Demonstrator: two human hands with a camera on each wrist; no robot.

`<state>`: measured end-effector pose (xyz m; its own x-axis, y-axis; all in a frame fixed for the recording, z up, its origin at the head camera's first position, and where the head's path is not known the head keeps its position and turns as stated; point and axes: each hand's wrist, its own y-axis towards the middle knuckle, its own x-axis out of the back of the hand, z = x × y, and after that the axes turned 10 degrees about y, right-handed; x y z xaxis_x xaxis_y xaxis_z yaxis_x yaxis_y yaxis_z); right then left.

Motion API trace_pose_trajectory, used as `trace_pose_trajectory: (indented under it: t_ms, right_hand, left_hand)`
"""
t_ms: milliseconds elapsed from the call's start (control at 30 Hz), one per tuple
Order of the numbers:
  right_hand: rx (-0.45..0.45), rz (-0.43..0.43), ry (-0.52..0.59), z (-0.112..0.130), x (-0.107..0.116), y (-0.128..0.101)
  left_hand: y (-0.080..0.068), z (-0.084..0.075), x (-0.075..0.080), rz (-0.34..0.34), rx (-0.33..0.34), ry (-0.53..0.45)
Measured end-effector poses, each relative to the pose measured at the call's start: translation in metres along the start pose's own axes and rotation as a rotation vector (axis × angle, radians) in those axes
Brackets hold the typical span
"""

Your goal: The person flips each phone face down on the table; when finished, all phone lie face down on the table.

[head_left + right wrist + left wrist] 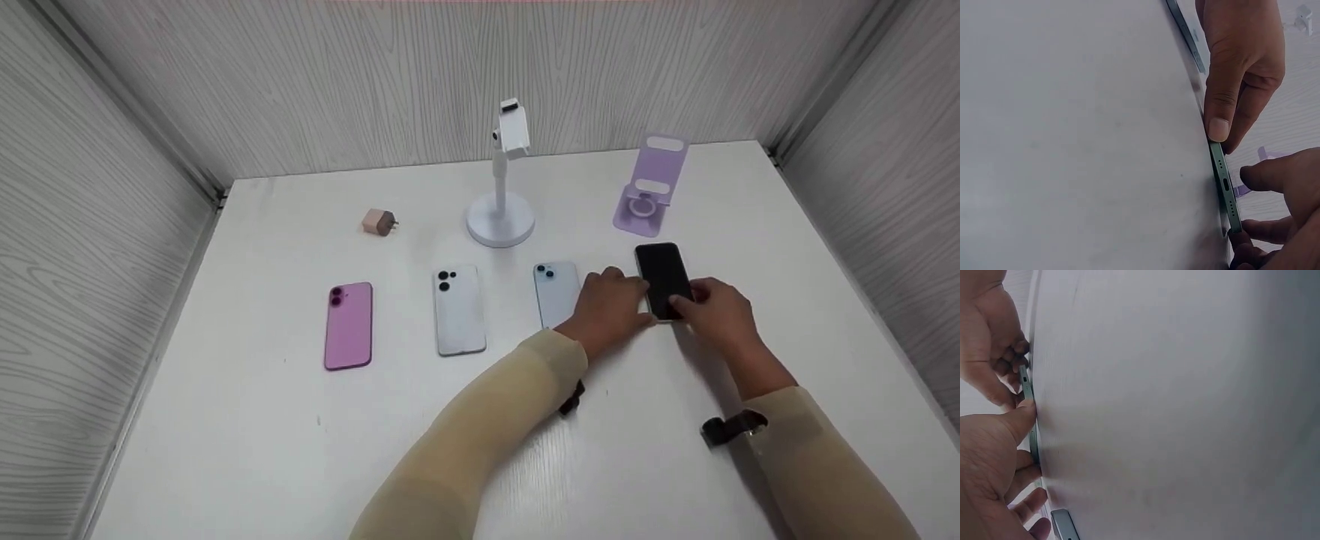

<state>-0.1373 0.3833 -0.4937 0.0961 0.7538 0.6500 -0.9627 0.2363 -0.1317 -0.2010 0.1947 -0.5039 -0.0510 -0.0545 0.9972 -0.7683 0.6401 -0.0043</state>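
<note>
A black-screened phone (661,276) lies face up on the white table (300,450), right of centre. My left hand (637,300) holds its left edge, thumb pressed to the side. My right hand (686,304) pinches its near right corner. In the left wrist view the phone's green edge (1026,382) shows between my left thumb (1019,417) and the right hand's fingers (1013,354). From the right wrist camera, the bottom edge with its port (1224,185) sits between the left thumb (1220,115) and my right fingers (1266,174). Whether the phone is lifted off the table I cannot tell.
A pink phone (349,325), a white phone (459,309) and a light blue phone (553,289) lie face down in a row to the left. Behind stand a white pole stand (501,180), a purple folding stand (651,191) and a small plug (379,222). Wood-grain walls enclose three sides.
</note>
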Motion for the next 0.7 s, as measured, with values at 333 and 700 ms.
trace_pose_trajectory:
  t_ms: [333,700]
  right_hand:
    - [-0.072,-0.044,0.135,0.011,0.009,-0.006]
    - [0.065,-0.182,0.011,0.025,0.005,-0.017]
  left_hand:
    - [-0.002,0.000,0.002,-0.010,0.002,-0.001]
    - [-0.004,0.002,0.000,-0.039,-0.008,0.016]
